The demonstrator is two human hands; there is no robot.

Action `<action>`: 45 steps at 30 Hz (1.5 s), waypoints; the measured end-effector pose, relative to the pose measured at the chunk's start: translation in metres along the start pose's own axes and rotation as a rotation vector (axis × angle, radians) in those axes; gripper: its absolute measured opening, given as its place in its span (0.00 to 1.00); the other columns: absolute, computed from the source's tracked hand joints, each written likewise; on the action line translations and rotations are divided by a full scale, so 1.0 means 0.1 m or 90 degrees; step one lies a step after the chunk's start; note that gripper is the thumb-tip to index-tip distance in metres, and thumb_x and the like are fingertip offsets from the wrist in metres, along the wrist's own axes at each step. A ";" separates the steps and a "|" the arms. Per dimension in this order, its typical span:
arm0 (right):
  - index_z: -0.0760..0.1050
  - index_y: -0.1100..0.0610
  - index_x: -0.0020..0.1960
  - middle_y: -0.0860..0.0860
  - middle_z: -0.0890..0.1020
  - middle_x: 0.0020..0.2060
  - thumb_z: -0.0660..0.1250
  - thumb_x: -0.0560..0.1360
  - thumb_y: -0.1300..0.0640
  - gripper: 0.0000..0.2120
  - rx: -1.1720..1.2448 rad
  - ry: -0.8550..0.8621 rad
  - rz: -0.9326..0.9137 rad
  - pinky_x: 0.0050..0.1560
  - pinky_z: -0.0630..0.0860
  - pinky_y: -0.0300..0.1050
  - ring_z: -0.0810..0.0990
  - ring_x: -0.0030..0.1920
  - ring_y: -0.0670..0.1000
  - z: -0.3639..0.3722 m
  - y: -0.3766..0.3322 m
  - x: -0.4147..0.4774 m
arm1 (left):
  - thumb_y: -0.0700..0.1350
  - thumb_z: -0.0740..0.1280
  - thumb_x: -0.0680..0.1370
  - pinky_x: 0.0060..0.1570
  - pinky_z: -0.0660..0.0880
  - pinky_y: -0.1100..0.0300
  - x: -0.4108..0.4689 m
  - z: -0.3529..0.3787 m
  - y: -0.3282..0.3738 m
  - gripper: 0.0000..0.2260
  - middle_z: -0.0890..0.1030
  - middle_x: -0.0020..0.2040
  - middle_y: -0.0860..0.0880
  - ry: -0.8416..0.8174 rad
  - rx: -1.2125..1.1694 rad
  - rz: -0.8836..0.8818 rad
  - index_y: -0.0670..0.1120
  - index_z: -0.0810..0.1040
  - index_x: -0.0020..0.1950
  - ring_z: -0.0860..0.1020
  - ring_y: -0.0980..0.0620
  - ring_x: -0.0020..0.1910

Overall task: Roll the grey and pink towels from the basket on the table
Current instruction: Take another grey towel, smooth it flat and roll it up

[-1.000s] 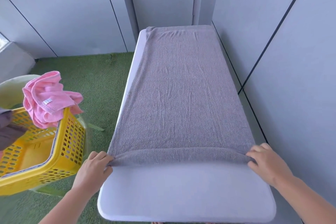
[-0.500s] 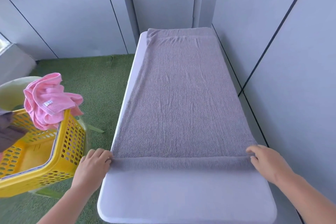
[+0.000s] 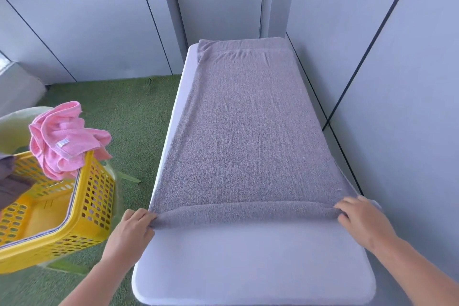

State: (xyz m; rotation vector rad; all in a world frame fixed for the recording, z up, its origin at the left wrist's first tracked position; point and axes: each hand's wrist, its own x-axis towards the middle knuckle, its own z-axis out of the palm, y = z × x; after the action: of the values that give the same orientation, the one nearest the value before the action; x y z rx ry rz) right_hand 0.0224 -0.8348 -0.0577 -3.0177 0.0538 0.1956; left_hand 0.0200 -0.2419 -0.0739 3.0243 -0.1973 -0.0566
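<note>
While the left hand (image 3: 130, 231) and right hand (image 3: 362, 221) each curl round one end of the small roll begun on the grey towel (image 3: 248, 131) spread along the table (image 3: 248, 268), uneven pushing would likely skew it into a cone.

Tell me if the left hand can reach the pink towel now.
Probably yes, once the left hand releases the grey towel; the pink towel lies uncovered on the basket rim.

grey towel (image 3: 248, 136) flat on table (image 3: 248, 268) | near edge rolled | both hands: left (image 3: 130, 231), right (image 3: 361, 221) gripping roll ends
</note>
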 end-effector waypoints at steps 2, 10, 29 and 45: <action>0.77 0.46 0.40 0.42 0.77 0.38 0.64 0.73 0.56 0.06 -0.052 -0.072 -0.007 0.45 0.71 0.47 0.71 0.44 0.47 -0.09 -0.01 0.00 | 0.50 0.55 0.74 0.39 0.78 0.53 -0.01 0.00 -0.02 0.16 0.77 0.45 0.58 0.010 0.009 0.011 0.51 0.83 0.50 0.69 0.52 0.45; 0.64 0.56 0.34 0.49 0.71 0.33 0.57 0.74 0.53 0.12 0.009 -0.237 -0.036 0.35 0.66 0.43 0.69 0.32 0.47 -0.23 0.03 -0.14 | 0.51 0.54 0.72 0.32 0.74 0.56 -0.26 -0.01 -0.08 0.06 0.68 0.36 0.60 -0.046 -0.032 0.002 0.56 0.67 0.35 0.67 0.55 0.42; 0.82 0.46 0.52 0.37 0.79 0.50 0.74 0.62 0.57 0.19 0.005 -0.002 -0.093 0.56 0.59 0.37 0.75 0.55 0.44 0.04 0.10 -0.23 | 0.51 0.72 0.70 0.52 0.78 0.53 -0.29 -0.03 -0.05 0.21 0.76 0.57 0.60 -0.048 -0.051 -0.013 0.54 0.79 0.63 0.72 0.53 0.57; 0.73 0.40 0.40 0.40 0.76 0.43 0.57 0.77 0.54 0.11 -0.012 -0.186 -0.033 0.43 0.72 0.40 0.76 0.45 0.42 -0.30 0.02 -0.03 | 0.50 0.58 0.73 0.52 0.75 0.52 -0.20 -0.07 -0.03 0.12 0.77 0.45 0.60 -0.022 0.001 -0.047 0.58 0.79 0.48 0.74 0.52 0.49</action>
State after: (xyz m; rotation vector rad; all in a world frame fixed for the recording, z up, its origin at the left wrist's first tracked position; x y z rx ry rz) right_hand 0.0231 -0.8402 -0.0281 -2.9692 -0.0517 0.6306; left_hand 0.0008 -0.2352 -0.0666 3.0331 -0.0875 -0.1161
